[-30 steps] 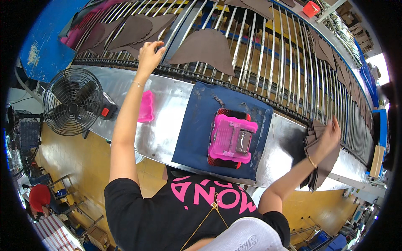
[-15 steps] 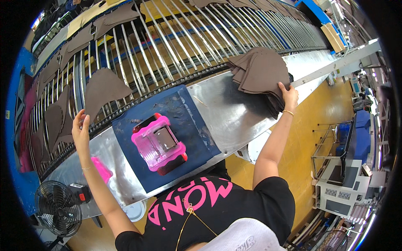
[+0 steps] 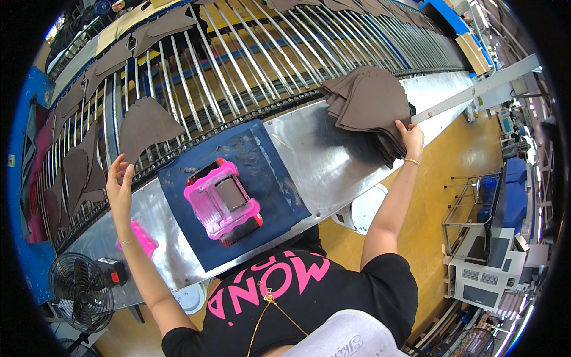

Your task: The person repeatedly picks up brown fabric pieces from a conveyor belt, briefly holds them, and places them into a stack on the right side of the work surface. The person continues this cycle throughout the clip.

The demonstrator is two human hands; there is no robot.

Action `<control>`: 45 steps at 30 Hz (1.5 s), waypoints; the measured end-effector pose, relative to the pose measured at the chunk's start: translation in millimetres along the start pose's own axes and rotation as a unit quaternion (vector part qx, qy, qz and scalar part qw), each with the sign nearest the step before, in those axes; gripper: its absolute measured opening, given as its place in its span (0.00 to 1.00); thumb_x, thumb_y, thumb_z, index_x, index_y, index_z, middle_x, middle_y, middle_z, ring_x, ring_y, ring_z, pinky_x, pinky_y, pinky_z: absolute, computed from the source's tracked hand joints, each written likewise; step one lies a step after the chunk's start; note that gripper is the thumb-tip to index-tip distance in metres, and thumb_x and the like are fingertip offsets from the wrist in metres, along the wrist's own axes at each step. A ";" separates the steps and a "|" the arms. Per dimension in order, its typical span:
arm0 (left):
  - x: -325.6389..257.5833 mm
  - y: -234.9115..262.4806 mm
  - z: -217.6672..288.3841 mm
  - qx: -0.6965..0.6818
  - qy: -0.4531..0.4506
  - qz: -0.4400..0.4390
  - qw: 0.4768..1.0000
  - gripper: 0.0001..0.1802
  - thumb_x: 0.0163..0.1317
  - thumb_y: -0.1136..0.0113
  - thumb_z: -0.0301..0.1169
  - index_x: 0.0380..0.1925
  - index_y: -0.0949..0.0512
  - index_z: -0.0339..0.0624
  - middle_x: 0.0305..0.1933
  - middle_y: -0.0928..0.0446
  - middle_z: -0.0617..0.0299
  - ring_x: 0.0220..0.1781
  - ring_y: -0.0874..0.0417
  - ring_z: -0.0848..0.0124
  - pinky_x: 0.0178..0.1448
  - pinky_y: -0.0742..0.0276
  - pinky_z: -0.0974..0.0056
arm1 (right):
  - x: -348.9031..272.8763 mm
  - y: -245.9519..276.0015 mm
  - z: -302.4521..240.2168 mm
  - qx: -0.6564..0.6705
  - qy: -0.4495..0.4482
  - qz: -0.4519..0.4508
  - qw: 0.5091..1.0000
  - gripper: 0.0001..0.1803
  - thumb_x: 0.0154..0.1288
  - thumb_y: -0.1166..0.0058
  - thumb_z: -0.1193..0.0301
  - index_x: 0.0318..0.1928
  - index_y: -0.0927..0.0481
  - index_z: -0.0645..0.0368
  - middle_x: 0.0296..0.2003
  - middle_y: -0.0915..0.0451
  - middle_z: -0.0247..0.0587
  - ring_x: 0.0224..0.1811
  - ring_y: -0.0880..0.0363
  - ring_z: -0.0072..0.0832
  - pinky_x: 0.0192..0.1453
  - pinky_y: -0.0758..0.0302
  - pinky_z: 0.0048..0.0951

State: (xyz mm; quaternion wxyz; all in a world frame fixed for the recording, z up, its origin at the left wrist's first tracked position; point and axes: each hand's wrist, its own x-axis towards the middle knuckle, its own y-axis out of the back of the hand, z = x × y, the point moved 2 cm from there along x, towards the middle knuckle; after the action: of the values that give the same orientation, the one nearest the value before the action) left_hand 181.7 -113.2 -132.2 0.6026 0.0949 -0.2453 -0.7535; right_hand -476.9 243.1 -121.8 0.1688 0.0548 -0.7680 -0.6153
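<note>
My left hand (image 3: 121, 178) is raised over the near edge of the metal rod conveyor (image 3: 238, 71), thumb and fingers apart with nothing in them. Just beyond it, a brown cut panel (image 3: 150, 125) with a curved outline lies on the rods. My right hand (image 3: 411, 140) grips the near right edge of a fanned stack of brown cut panels (image 3: 372, 104), thumb on top and most fingers hidden. Between the hands, a pink frame-like fixture (image 3: 208, 209) with red-and-black sides sits on a dark blue mat (image 3: 262, 160). A small brown rectangle (image 3: 231, 194) shows inside the fixture.
The mat and stack lie on a shiny metal table (image 3: 309, 149) along the conveyor. A bright pink piece (image 3: 144, 240) lies near my left forearm. At the lower left stands a black fan (image 3: 81, 291). A metal bar (image 3: 476, 89) reaches over the table's right end.
My left hand has shifted slightly to the right, its fingers still apart. The panel near it has slid slightly left. My right hand stays at the stack.
</note>
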 end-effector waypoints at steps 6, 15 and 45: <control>-5.1 -11.3 13.2 -0.009 -0.003 -0.006 1.000 0.21 0.61 0.41 0.35 0.55 0.28 0.43 0.44 0.26 0.63 0.43 0.26 0.76 0.46 0.32 0.72 | 0.2 11.4 12.7 0.066 -0.031 -0.049 0.996 0.39 0.47 0.37 0.43 0.46 0.24 0.67 0.45 0.22 0.56 0.49 0.24 0.45 0.53 0.29 0.38; -10.2 -23.0 45.5 -0.067 -0.038 -0.027 0.997 0.21 0.61 0.41 0.31 0.55 0.28 0.43 0.41 0.27 0.67 0.34 0.29 0.82 0.33 0.35 0.77 | -83.9 129.8 -76.0 0.147 0.095 -0.057 0.983 0.21 0.70 0.58 0.61 0.58 0.31 0.58 0.30 0.22 0.53 0.24 0.22 0.36 0.32 0.25 0.33; -115.5 66.5 103.3 -0.035 0.053 -0.001 0.998 0.08 0.60 0.46 0.21 0.40 0.26 0.29 0.24 0.25 0.63 0.23 0.24 0.80 0.26 0.28 0.74 | -268.7 65.7 -283.3 0.433 0.620 -0.236 0.611 0.05 0.52 0.39 0.77 0.33 0.18 0.61 0.24 0.21 0.48 0.23 0.23 0.43 0.28 0.28 0.33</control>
State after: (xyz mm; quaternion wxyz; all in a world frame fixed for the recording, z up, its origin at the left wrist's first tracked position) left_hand 223.3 13.2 -28.6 0.6167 0.1144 -0.1863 -0.7563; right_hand -124.5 74.5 -57.4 0.4102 0.6689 -0.6180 -0.0492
